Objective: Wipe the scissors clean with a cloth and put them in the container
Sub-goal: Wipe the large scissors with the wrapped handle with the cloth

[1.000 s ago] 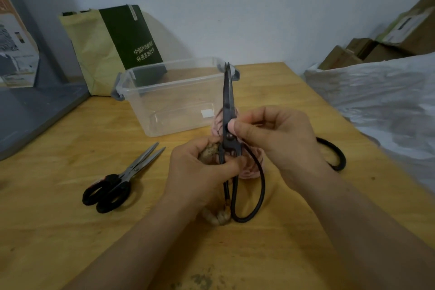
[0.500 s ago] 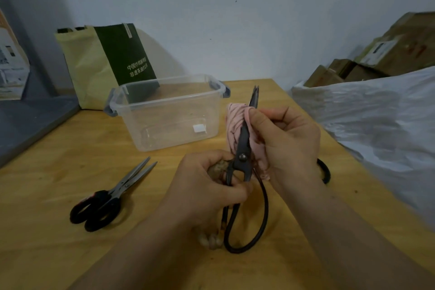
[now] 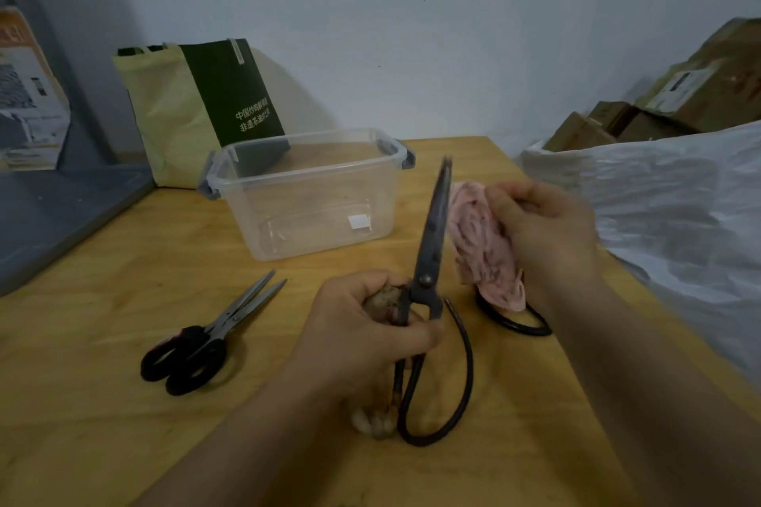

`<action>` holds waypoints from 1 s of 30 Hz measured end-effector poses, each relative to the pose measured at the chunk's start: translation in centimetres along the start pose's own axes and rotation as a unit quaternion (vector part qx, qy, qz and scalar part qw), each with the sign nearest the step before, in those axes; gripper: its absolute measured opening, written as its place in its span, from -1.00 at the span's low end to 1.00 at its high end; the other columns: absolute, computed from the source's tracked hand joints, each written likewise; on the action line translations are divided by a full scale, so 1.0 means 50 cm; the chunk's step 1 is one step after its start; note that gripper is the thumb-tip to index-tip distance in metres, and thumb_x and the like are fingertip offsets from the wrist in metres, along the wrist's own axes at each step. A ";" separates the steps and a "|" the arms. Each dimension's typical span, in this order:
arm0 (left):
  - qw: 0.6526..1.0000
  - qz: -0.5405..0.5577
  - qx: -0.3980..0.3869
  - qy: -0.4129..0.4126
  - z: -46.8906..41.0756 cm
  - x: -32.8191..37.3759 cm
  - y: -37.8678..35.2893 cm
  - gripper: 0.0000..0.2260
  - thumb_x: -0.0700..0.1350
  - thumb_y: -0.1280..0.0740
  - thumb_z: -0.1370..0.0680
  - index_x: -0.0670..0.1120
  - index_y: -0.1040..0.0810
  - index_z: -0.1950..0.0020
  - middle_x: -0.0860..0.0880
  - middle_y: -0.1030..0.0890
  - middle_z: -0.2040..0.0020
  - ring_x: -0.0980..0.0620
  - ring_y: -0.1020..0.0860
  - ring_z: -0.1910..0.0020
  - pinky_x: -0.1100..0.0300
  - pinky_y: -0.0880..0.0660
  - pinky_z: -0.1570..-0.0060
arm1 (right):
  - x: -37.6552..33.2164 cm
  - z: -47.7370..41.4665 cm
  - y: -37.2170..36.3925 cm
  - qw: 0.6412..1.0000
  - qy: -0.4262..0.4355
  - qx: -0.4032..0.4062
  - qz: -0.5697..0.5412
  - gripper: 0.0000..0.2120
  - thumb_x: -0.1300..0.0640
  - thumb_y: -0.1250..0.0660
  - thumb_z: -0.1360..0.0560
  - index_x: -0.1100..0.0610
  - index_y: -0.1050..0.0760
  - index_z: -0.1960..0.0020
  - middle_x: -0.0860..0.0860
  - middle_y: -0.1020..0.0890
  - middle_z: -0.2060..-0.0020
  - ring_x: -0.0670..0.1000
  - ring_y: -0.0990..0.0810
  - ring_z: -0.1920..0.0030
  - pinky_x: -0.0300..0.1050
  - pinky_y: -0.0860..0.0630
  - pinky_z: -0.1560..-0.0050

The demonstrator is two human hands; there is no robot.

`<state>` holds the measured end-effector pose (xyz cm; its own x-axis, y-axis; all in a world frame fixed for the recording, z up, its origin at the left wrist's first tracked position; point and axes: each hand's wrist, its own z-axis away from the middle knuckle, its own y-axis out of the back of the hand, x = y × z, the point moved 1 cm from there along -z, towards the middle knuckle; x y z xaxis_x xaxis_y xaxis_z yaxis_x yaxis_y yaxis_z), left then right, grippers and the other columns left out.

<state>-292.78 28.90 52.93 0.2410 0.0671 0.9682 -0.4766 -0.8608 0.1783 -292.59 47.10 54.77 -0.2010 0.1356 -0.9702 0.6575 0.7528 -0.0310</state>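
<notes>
Wooden table (image 3: pixel 103 403), light grain, stained at near edge. At its far left corner: yellow-and-dark-green paper bag (image 3: pixel 197 107), upright, white printed characters, leaning on pale wall (image 3: pixel 412 33). Left of table: grey ledge (image 3: pixel 53 214) and a printed carton (image 3: pixel 29 95). Right of table: crumpled white plastic sheet (image 3: pixel 679 210); brown cardboard boxes (image 3: pixel 679 95) stacked behind it.

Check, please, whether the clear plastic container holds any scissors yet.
Empty: the clear plastic container shows nothing inside but a small white sticker.

dark scissors (image 3: pixel 432 235) upright, pink cloth (image 3: pixel 482 255) beside, clear container (image 3: pixel 304 177)
</notes>
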 end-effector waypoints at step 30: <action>0.978 0.197 0.057 0.050 -0.024 -0.015 0.021 -0.62 0.08 -0.39 -0.43 -0.10 -0.53 -0.15 -0.11 -0.63 -0.01 0.05 -0.61 0.00 0.07 -0.49 -0.03 | -0.007 0.121 -0.089 0.905 0.177 -0.350 0.164 -0.75 0.12 -0.17 -0.59 -0.13 -0.45 0.20 -0.17 -0.53 0.37 -0.23 -0.53 0.32 -0.39 -0.43 0.35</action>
<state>-294.46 28.57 52.60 -0.0277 -0.2368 0.9712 -0.4170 -0.8803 -0.2265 -291.06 39.80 53.77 -0.3796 0.5303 -0.7581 0.1274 0.8416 0.5249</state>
